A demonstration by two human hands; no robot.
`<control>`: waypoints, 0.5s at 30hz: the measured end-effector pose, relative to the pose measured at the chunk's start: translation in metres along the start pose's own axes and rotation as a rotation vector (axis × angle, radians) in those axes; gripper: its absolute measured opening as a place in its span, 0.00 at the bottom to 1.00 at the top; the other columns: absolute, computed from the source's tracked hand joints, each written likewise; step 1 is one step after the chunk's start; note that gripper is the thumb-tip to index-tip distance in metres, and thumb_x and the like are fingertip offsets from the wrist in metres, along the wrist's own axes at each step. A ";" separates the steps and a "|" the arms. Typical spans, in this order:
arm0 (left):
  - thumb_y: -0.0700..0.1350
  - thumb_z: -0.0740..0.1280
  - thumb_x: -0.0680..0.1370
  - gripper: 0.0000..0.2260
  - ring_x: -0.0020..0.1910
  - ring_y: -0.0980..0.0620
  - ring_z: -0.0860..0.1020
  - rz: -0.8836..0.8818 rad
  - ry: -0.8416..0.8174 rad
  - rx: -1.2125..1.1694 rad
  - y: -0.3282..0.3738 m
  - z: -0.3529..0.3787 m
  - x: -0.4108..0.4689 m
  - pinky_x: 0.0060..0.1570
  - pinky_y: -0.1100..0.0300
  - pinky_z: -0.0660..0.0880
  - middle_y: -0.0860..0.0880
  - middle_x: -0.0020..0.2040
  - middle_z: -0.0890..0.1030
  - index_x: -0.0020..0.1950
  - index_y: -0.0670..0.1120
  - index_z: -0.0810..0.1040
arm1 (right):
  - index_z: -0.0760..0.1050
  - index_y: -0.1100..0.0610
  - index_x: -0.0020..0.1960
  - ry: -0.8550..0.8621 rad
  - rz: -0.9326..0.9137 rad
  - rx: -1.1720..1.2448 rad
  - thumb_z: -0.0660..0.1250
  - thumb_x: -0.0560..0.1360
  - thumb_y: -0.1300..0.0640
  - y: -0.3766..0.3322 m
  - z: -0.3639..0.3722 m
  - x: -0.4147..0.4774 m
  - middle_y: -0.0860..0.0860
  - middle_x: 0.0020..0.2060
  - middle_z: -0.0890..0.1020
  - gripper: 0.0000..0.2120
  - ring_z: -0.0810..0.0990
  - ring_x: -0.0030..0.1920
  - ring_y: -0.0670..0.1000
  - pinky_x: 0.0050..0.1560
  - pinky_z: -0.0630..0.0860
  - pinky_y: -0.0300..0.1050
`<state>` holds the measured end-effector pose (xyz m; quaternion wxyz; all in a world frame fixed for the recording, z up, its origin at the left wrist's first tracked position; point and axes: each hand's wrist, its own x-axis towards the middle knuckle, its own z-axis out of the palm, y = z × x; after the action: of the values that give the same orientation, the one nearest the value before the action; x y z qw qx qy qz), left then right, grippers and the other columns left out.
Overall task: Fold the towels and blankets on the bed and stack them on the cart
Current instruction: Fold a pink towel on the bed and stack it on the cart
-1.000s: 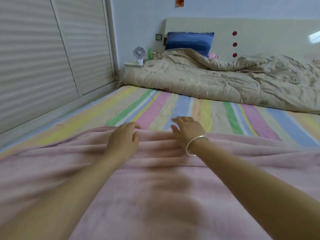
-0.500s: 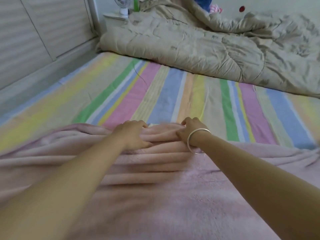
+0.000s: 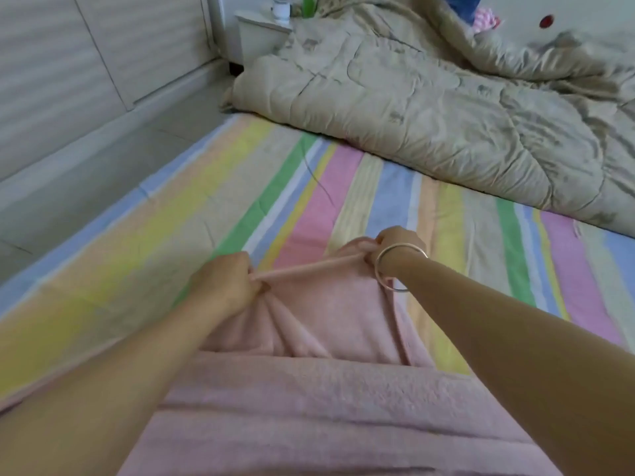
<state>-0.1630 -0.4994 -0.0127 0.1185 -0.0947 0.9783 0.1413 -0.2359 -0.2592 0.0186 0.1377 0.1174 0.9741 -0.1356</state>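
Note:
A pink fleece blanket (image 3: 330, 400) lies in front of me on the striped bedsheet (image 3: 374, 194). Its far edge is lifted off the sheet and stretched taut between my hands. My left hand (image 3: 223, 286) is shut on that edge at the left. My right hand (image 3: 398, 247), with a silver bangle on the wrist, is shut on the same edge a little farther away and to the right. The blanket hangs in folds below the held edge. No cart is in view.
A crumpled beige quilt (image 3: 446, 108) fills the far part of the bed. A nightstand (image 3: 261, 32) with a small fan stands at the far left corner. White closet doors (image 3: 86, 56) run along the left side, with a strip of floor beside the bed.
Both hands have closed on the pink blanket's far edge, lifted it and pulled it taut and nearer to me. More striped sheet shows beside it. The camera has tilted down.

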 end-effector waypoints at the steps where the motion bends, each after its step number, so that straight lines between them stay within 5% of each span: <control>1: 0.58 0.67 0.76 0.15 0.53 0.41 0.79 -0.037 0.091 -0.010 -0.005 -0.005 0.012 0.45 0.53 0.73 0.43 0.53 0.80 0.51 0.47 0.75 | 0.78 0.57 0.45 0.024 -0.016 0.085 0.66 0.72 0.55 -0.017 -0.003 0.014 0.54 0.38 0.79 0.06 0.78 0.43 0.57 0.41 0.69 0.42; 9: 0.68 0.64 0.73 0.24 0.49 0.41 0.79 -0.064 0.385 0.074 -0.060 -0.048 0.108 0.38 0.54 0.69 0.43 0.48 0.81 0.51 0.48 0.73 | 0.78 0.59 0.59 0.302 -0.169 0.240 0.58 0.79 0.50 -0.161 -0.023 0.115 0.60 0.57 0.80 0.17 0.76 0.60 0.60 0.54 0.72 0.47; 15: 0.71 0.63 0.70 0.28 0.50 0.40 0.79 -0.277 0.343 -0.017 -0.114 -0.052 0.169 0.41 0.54 0.68 0.43 0.49 0.81 0.49 0.46 0.75 | 0.78 0.60 0.61 0.333 -0.208 0.289 0.57 0.80 0.56 -0.260 -0.013 0.166 0.59 0.59 0.80 0.15 0.76 0.62 0.59 0.57 0.72 0.48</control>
<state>-0.3104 -0.6477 -0.0373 -0.0322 -0.2517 0.9606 0.1136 -0.4632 -0.4664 0.0412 -0.0576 0.0556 0.9607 -0.2659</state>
